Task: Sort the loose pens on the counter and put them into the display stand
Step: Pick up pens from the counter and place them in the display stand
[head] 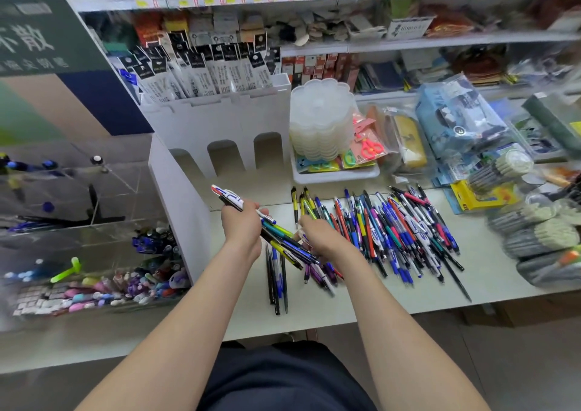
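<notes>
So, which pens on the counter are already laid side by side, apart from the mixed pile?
The few slim, mostly dark pens near the left hand, parallel to each other; the mixed pile lies crossed and many-coloured.

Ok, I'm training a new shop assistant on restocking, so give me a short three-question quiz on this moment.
1. True or false: the left hand grips a bunch of pens.
2. Where does the big pile of loose pens lie? A: on the counter, on the far side of the right hand from the left hand. B: on the top shelf. C: on the floor.
3. Fill in: the white display stand shows ___ arched openings in its front.
Key: 1 true; 2 A; 3 three.
</notes>
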The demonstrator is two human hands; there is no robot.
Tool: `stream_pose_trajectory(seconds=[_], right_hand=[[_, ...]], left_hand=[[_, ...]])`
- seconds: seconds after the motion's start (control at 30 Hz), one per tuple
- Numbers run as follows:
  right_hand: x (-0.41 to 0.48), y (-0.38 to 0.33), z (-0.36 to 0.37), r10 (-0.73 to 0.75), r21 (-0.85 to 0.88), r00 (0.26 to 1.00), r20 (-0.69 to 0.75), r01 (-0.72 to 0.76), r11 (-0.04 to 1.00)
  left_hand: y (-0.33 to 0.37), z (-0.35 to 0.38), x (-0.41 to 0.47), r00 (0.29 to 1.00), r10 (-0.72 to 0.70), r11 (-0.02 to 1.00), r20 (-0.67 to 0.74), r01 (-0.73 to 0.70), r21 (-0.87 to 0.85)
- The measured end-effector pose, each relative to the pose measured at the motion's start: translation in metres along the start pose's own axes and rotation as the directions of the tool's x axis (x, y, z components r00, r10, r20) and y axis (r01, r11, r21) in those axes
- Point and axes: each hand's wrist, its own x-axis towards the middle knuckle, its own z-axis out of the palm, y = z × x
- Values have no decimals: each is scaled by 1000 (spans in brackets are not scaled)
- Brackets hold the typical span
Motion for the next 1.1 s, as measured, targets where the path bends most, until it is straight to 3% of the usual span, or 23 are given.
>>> stream_pose_trajectory(seconds=[0.1, 0.2, 0.27, 0.33, 0.53, 0.6, 0.7, 0.77, 0.9, 1.0, 1.1], right_hand=[[7, 9, 7, 51, 286, 998, -29, -40, 957], [4, 11, 27, 122, 620, 989, 85, -149, 770], [2, 9, 34, 121, 734, 979, 164, -203, 649], [2, 8, 35, 100, 785, 982, 160, -188, 590], [1, -4, 39, 20, 806, 997, 72, -70, 588], [-1, -6, 41, -9, 804, 999, 38, -25, 594], [-2, -6, 42, -31, 717, 998, -57, 63, 694], [2, -1, 45, 50, 685, 993, -103, 35, 728], [2, 14, 58, 169, 731, 970, -176, 14, 682], [2, 11, 57, 79, 698, 958, -274, 142, 702], [-4, -1, 54, -8, 790, 970, -242, 202, 579]], left_hand=[[8, 2, -4, 994, 107, 994, -6, -107, -1], [12, 9, -18, 979, 204, 979, 8, -204, -13], [17, 11, -25, 969, 247, 969, 24, -246, -30], [24, 12, -28, 970, 238, 971, 57, -235, -51], [22, 18, -44, 984, 125, 982, 126, -105, -158], [20, 18, -44, 983, 156, 982, 97, -144, -123], [24, 15, -37, 984, 175, 978, 15, -172, -121], [28, 13, -36, 984, 174, 975, -40, -178, -134], [32, 11, -44, 970, 244, 965, 21, -240, -106], [30, 8, -50, 959, 275, 960, 70, -270, -81], [31, 7, -54, 950, 304, 951, 67, -298, -89]])
